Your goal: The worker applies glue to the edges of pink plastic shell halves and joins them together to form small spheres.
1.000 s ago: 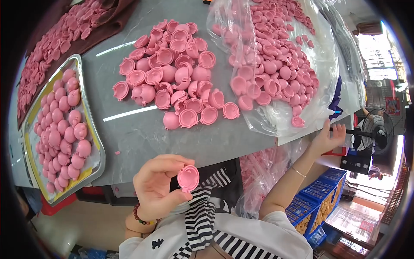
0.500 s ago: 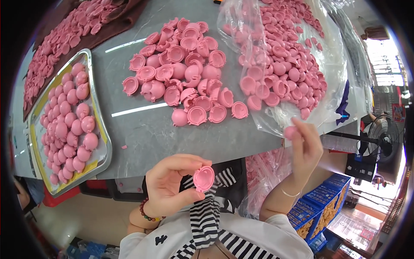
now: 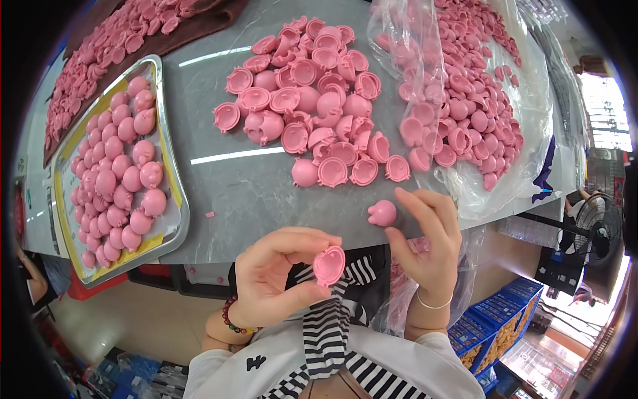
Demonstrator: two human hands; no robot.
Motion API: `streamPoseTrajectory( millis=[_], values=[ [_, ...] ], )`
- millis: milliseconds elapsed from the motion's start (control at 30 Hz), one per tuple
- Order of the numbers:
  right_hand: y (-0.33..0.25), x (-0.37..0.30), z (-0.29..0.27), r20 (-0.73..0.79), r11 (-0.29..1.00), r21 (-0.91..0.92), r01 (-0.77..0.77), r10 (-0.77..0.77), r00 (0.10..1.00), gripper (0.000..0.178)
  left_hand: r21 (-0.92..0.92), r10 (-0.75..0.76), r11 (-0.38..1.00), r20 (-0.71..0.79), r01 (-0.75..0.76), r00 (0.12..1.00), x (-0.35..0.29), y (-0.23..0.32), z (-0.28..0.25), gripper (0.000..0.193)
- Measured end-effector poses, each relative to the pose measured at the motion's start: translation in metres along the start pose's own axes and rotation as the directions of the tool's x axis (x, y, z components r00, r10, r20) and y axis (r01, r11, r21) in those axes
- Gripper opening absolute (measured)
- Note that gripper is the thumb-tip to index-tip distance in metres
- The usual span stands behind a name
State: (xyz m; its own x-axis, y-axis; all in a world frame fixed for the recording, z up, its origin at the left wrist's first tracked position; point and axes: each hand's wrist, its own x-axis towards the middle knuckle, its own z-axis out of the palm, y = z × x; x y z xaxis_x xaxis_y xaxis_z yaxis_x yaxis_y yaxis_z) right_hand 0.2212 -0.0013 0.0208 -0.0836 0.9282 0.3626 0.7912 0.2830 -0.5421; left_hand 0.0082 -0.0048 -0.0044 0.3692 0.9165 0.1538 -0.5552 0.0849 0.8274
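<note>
My left hand (image 3: 282,276) pinches a pink plastic half shell (image 3: 329,266) between thumb and fingertips, its hollow side toward me, near the table's front edge. To its right, my right hand (image 3: 428,243) has a second pink piece (image 3: 382,213), rounded with small bumps on its left side, at the tips of thumb and index finger. The two pieces are apart. Ahead of both hands, a loose pile of pink half shells (image 3: 308,98) lies on the grey table (image 3: 246,219), some hollow side up, others domed side up.
At left stands a metal tray (image 3: 176,226) with many rounded pink pieces (image 3: 105,182). Small pink parts (image 3: 90,63) cover a brown cloth (image 3: 216,20) at the far left. A clear plastic bag (image 3: 531,100) at right holds more shells. Blue crates (image 3: 495,312) stand below right.
My right hand has come left from beside the plastic bag with the rounded pink piece, closer to my left hand. My left hand keeps its half shell. The whole view has shifted slightly.
</note>
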Motion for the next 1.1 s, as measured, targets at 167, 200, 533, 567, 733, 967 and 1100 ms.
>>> streamPoseTrajectory(
  millis=[167, 200, 533, 567, 733, 967, 1100],
  values=[
    [-0.003, -0.001, 0.007, 0.064, 0.995, 0.034, 0.092, -0.094, 0.993, 0.032, 0.139, 0.009, 0.99, 0.01, -0.01, 1.0, 0.002, -0.002, 0.001, 0.042],
    [-0.003, -0.003, 0.008, 0.031, 0.989, 0.099, 0.112, -0.115, 0.993, 0.03, 0.186, 0.017, 0.982, 0.029, -0.023, 0.999, 0.002, -0.003, 0.001, 0.041],
    [-0.016, -0.026, 0.023, -0.168, 0.93, 0.173, 0.325, -0.297, 0.94, 0.031, 0.079, 0.039, 0.996, -0.091, -0.032, 0.995, 0.003, -0.005, 0.004, 0.045],
    [-0.016, -0.036, 0.026, -0.168, 0.869, 0.261, 0.42, -0.388, 0.906, 0.031, -0.003, 0.045, 0.999, -0.129, -0.045, 0.991, 0.0, -0.009, -0.001, 0.046],
    [-0.021, -0.045, 0.123, 0.711, 0.964, 0.26, -0.058, -0.151, 0.687, 0.025, -0.173, 0.018, 0.984, -0.179, -0.049, 0.984, 0.003, -0.014, -0.01, 0.049],
    [-0.008, -0.051, 0.162, 0.633, 0.244, 0.731, -0.637, 0.106, 0.767, 0.022, -0.058, -0.043, 0.998, -0.261, 0.029, 0.964, 0.006, -0.004, -0.003, 0.054],
    [-0.01, -0.038, 0.143, 0.627, 0.609, 0.607, -0.511, 0.029, 0.779, 0.02, -0.118, -0.071, 0.992, -0.25, 0.042, 0.966, 0.003, -0.005, -0.005, 0.053]
  ],
)
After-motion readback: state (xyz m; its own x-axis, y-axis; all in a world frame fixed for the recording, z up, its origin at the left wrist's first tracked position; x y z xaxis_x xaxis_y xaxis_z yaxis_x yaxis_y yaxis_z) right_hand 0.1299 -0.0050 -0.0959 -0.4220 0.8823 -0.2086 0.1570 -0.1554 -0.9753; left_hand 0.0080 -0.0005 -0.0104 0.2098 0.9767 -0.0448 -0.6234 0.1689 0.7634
